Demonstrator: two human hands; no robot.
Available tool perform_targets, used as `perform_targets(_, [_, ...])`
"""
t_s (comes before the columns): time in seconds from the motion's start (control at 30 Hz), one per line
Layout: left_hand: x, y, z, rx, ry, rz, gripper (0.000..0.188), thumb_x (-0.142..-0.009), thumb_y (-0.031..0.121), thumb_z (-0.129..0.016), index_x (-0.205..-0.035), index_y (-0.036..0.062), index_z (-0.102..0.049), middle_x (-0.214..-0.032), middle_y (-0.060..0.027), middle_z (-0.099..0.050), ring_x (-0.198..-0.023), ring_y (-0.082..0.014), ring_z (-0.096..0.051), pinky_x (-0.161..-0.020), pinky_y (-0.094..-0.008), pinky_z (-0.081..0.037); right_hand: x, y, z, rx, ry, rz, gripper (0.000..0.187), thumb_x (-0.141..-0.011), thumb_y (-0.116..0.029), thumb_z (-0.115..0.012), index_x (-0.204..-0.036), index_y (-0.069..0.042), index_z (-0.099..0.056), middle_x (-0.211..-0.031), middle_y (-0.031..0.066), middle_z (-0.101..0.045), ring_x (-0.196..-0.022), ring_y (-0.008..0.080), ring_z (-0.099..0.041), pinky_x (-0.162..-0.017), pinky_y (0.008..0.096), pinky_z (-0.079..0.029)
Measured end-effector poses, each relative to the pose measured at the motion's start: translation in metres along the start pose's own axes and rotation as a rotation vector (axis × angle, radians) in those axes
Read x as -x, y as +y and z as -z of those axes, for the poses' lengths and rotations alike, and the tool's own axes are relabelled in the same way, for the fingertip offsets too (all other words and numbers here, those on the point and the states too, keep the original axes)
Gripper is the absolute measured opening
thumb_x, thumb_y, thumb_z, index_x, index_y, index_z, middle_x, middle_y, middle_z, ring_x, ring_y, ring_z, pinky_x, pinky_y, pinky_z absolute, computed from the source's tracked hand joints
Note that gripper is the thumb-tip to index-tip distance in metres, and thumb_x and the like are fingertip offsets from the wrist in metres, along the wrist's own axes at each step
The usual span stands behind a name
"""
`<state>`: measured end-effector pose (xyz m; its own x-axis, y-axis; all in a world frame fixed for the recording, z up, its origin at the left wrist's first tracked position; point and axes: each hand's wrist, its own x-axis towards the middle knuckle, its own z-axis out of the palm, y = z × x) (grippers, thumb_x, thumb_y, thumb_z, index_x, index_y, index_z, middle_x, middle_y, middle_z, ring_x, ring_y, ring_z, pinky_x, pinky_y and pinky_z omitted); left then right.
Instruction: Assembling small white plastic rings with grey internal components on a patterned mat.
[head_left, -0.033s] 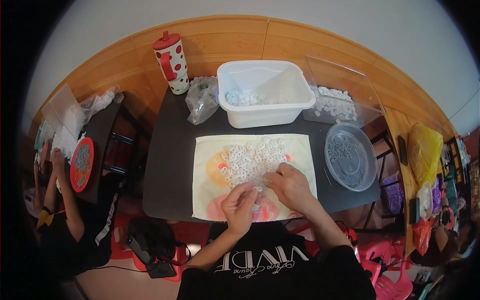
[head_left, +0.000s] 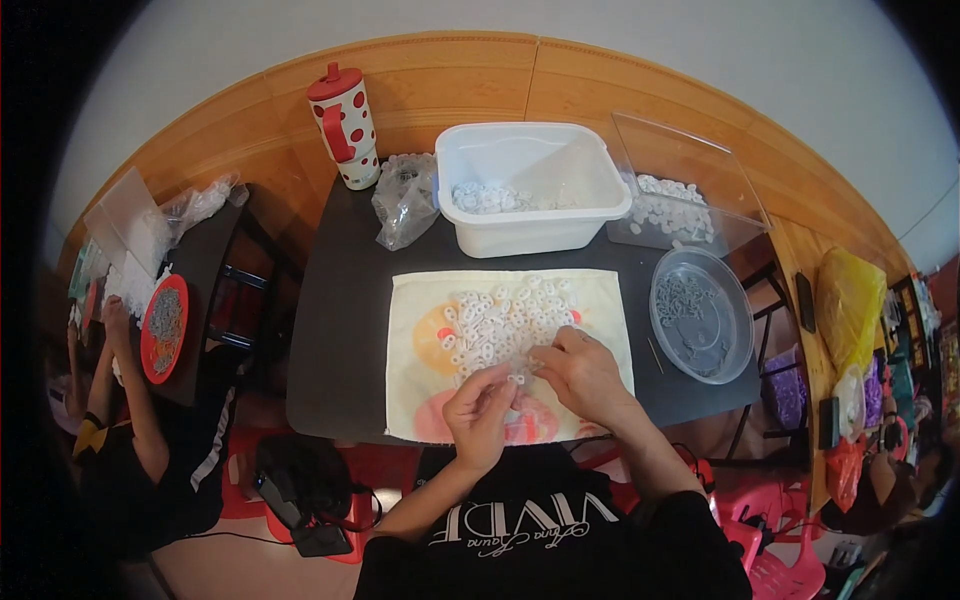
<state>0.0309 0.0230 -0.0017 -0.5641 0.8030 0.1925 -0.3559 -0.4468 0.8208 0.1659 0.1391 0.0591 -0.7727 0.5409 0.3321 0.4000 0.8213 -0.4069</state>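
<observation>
My left hand (head_left: pixel 479 412) is closed in a pinch on a small white two-holed piece (head_left: pixel 516 379), held over the front half of a pale yellow printed cloth (head_left: pixel 408 300). Just to its right, my right hand (head_left: pixel 580 375) also has thumb and forefinger pressed together; whatever lies between them is too small or hidden to name. Beyond both hands, a loose heap of white two-holed plastic pieces (head_left: pixel 500 310) spreads over the cloth. The cloth lies on a dark table (head_left: pixel 335 340).
Behind the cloth stands a white tub (head_left: pixel 530 235) with white pieces inside. To its right are a clear acrylic box (head_left: pixel 690 150) of white discs and a round clear tray (head_left: pixel 748 340) of small grey parts. A spotted tumbler (head_left: pixel 360 130) and a plastic bag (head_left: pixel 405 215) stand left.
</observation>
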Motion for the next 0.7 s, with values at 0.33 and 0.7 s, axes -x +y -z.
perform_targets(0.33, [0.003, 0.001, 0.0, -0.03, -0.022, 0.01, 0.027, -0.093, -0.009, -0.063, -0.12, -0.0063, -0.066, -0.096, -0.0088, -0.068, -0.074, -0.0128, -0.061, -0.066, -0.026, -0.05, 0.01, 0.009, 0.0, 0.03, 0.128, 0.027, 0.011, -0.082, -0.005, -0.071, -0.093, -0.004, -0.069, -0.084, 0.0124, -0.058, -0.077, 0.0315, -0.063, -0.067, 0.0411, -0.05])
perform_targets(0.7, [0.0, 0.002, 0.0, -0.146, -0.109, 0.036, 0.021, -0.092, -0.008, -0.064, -0.112, -0.0057, -0.068, -0.089, -0.0089, -0.068, -0.073, -0.012, -0.062, -0.065, -0.0241, -0.051, 0.052, 0.023, 0.023, -0.023, 0.158, -0.057, 0.011, -0.082, 0.0, -0.068, -0.094, 0.0, -0.067, -0.087, 0.015, -0.062, -0.079, 0.0351, -0.063, -0.067, 0.0421, -0.051])
